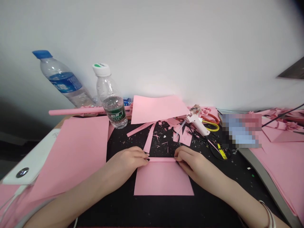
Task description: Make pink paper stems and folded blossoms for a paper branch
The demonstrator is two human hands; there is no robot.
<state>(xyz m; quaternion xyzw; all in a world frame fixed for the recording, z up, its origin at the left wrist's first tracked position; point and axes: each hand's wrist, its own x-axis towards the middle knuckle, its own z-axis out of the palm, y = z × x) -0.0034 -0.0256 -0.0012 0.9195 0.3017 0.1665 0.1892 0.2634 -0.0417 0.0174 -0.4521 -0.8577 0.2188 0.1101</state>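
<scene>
A sheet of pink paper lies flat on a black work mat right in front of me. Its far edge is curled into a thin roll. My left hand pinches the left end of that roll, and my right hand holds the right end. Just beyond the roll, loose pink paper strips lie among scattered scraps.
Behind the mat are a pink paper tube, another pink sheet, and several bottles, including a blue-capped one. A hot glue gun and yellow-and-red-handled scissors lie to the right. A large pink sheet lies left.
</scene>
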